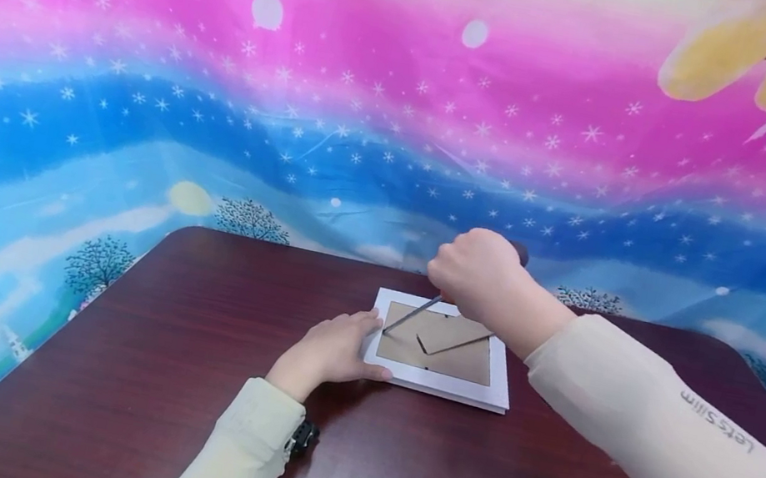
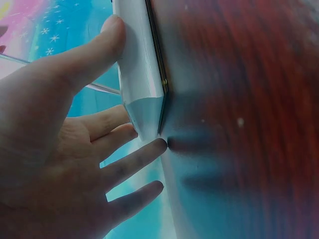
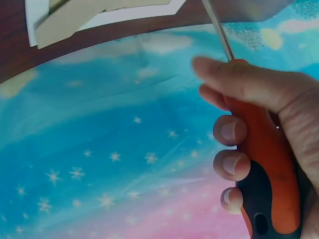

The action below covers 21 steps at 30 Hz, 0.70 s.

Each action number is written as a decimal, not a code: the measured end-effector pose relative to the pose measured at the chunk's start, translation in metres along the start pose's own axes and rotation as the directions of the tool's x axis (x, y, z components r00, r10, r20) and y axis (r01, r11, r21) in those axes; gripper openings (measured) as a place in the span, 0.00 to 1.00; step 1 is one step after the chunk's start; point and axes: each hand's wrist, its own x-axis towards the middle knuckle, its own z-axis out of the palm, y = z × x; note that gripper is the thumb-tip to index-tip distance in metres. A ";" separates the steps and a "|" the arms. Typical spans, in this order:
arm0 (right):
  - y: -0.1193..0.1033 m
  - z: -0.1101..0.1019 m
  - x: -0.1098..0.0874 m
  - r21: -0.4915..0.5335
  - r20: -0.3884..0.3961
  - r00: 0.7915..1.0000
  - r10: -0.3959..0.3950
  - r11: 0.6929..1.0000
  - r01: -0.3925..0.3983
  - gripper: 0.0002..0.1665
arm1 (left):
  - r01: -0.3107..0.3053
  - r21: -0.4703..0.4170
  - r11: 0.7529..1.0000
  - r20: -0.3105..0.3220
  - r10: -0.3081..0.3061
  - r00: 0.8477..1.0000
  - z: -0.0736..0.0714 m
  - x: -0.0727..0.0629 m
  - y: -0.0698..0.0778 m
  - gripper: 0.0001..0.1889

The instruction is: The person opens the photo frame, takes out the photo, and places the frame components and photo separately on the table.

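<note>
A white picture frame lies on the table with its brown backing board facing up. My left hand steadies its left corner; the thumb touches the front side, and the fingers are spread and nearly straight. In my right hand is a screwdriver with an orange and black handle, gripped with curled fingers. Its metal shaft slants down and left, the tip at the backing board's left edge. The right wrist view shows a brown stand flap raised above the frame.
The dark reddish-brown table has rounded far corners. Right behind it hangs a pink and blue cloth with snowflakes and trees. A black watch-like band sits at my left wrist.
</note>
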 end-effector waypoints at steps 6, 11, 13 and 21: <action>-0.009 -0.013 0.021 -0.095 0.060 0.998 0.000 0.995 0.006 0.14 | 0.011 -0.014 1.000 0.007 -0.011 1.000 0.001 0.000 -0.002 0.43; -0.015 -0.023 0.037 -0.156 0.095 0.995 -0.008 0.987 0.023 0.16 | 0.015 -0.018 1.000 0.021 -0.015 1.000 0.001 0.000 -0.002 0.43; -0.016 -0.026 0.042 -0.171 0.116 0.993 -0.001 0.985 0.021 0.16 | 0.002 -0.016 1.000 0.021 -0.002 1.000 0.001 0.000 -0.002 0.43; -0.019 -0.036 0.053 -0.206 0.218 0.975 0.047 0.979 -0.001 0.13 | -0.043 -0.033 0.999 0.007 0.043 0.999 -0.001 0.000 -0.002 0.42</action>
